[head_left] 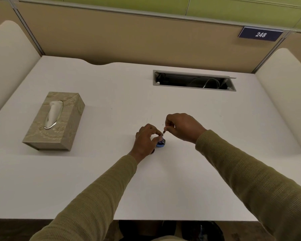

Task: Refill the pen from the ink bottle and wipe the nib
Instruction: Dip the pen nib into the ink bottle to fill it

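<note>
Near the middle of the white worktop (163,180), small ink bottle (161,143) with blue label, print too small to read. Left hand (145,142) closed around the bottle's side. Right hand (182,126) pinching the pen (163,132), tilted, lower end at the bottle mouth. Left of these, well apart, patterned tissue box (56,120). On the partition, dark plate (260,34) reading "248".

On the one white desk (163,180) there are two hands, the left hand (145,140) and the right hand (182,126), near the centre, one ink bottle (161,143) and one pen (163,132) between them, one tissue box (55,121) at nine o'clock, and one cable hatch (194,80) at one o'clock.
</note>
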